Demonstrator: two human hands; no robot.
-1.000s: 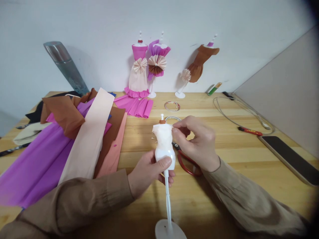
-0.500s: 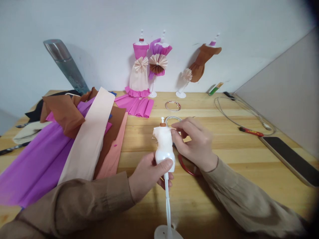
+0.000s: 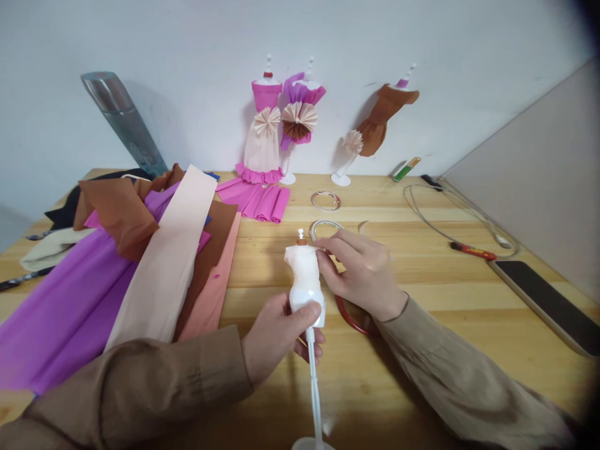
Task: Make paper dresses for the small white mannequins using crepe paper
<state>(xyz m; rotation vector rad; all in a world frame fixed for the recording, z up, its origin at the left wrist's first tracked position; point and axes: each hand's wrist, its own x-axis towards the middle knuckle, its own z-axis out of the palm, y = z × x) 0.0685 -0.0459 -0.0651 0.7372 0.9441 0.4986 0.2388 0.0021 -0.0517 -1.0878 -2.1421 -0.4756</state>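
My left hand grips a small white mannequin on a thin stand at the hips, thumb across its front. A cream wrap covers the mannequin's torso, and a brown band circles its neck. The fingertips of my right hand pinch together at the wrap's upper right edge, by the shoulder. Part of a red loop shows beneath my right hand, the rest hidden. Behind the mannequin lies a white ring-shaped roll, partly covered by my right fingers.
Several brown, purple, cream and pink sheets are heaped at left, before a bottle. Three dressed mannequins stand along the wall, near pleated pink material. A cable, red pen-like tool and phone lie at right.
The mannequin has come slightly down and left, with both hands following. My right fingers stay pinched at its shoulder edge. The stand's base has slid mostly out of view.
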